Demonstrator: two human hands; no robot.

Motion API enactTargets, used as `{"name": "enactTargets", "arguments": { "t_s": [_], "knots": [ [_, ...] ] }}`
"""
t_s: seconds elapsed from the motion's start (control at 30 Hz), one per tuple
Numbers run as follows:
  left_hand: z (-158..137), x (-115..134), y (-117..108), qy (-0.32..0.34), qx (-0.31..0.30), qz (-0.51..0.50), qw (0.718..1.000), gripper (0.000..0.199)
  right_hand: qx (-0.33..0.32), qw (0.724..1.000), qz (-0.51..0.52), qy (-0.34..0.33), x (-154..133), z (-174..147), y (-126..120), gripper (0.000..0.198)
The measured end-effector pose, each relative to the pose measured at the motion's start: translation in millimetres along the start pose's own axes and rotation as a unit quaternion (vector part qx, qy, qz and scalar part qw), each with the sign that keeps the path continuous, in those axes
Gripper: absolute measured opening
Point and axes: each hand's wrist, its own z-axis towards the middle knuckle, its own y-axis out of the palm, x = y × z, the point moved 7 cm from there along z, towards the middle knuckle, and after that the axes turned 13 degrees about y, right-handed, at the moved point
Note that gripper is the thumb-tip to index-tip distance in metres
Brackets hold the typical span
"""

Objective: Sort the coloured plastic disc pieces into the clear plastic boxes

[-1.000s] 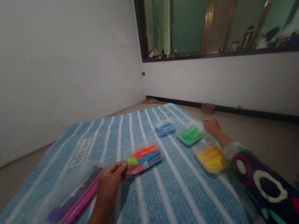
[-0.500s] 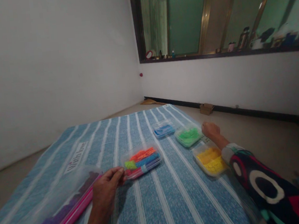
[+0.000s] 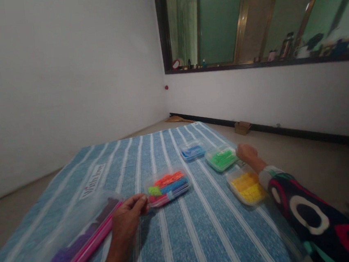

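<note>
My left hand (image 3: pixel 132 211) pinches the near left corner of a clear plastic box (image 3: pixel 167 186) with orange, blue, lime and red pieces. To its left lies a long clear box (image 3: pixel 88 234) with purple and dark pieces and a pink edge. My right hand (image 3: pixel 246 153) is closed at the right corner of a clear box of green pieces (image 3: pixel 222 159); its fingertips are partly hidden. A box of yellow pieces (image 3: pixel 247 186) sits just below that hand. Farther back is a box of blue pieces (image 3: pixel 193 150). Blur hides what the small pieces are.
Everything rests on a striped blue cloth (image 3: pixel 198 223) with "With love" lettering (image 3: pixel 94 180). A small cardboard box (image 3: pixel 242 127) is on the floor beyond. A window ledge (image 3: pixel 248 64) holds bottles and other items. A white wall (image 3: pixel 64 75) rises at left.
The whole view has shifted slightly. Both hands stay at the same box corners, and no box has clearly moved on the cloth.
</note>
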Motion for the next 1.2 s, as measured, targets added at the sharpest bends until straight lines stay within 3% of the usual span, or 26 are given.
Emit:
{"name": "enactTargets", "arguments": {
  "t_s": [0.2,0.3,0.43,0.5,0.63,0.73,0.8,0.97,1.2],
  "knots": [
    [-2.6,14.6,-5.0,0.036,0.036,0.076,0.996,0.031,0.043,0.999,0.004,-0.022,-21.1,-20.1,-28.5,0.038],
    [-3.4,14.9,-7.7,0.057,0.063,0.112,0.99,0.031,0.075,0.991,0.051,-0.097,-60.4,-54.8,-41.4,0.037],
    [-2.9,6.6,-11.1,0.078,0.086,0.139,0.984,0.036,0.025,0.972,0.11,-0.204,-121.2,-99.5,-29.8,0.033],
    [-2.4,3.2,-12.4,0.09,0.087,0.148,0.981,0.035,0.031,0.967,0.122,-0.223,-143.4,-106.3,-26.1,0.031],
    [-2.0,-5.0,-14.2,0.083,0.086,0.142,0.983,0.034,0.043,0.971,0.151,-0.181,-164.5,-77.2,-27.7,0.035],
    [-2.7,-12.2,-13.1,0.062,0.079,0.126,0.987,0.035,-0.009,0.983,0.163,-0.082,-161.5,-34.8,-20.1,0.045],
    [-3.8,-14.8,-12.7,0.052,0.076,0.12,0.988,0.037,-0.033,0.985,0.164,-0.052,-160.1,-11.7,-12.7,0.051],
    [-4.3,-13.6,-15.0,0.047,0.082,0.131,0.987,0.041,-0.073,0.983,0.159,-0.054,-167.2,19.4,9.2,0.051],
    [-0.2,-21.0,-12.5,0.042,0.07,0.12,0.989,0.043,-0.078,0.984,0.145,-0.071,-180.8,21.9,22.1,0.045]
  ]
}}
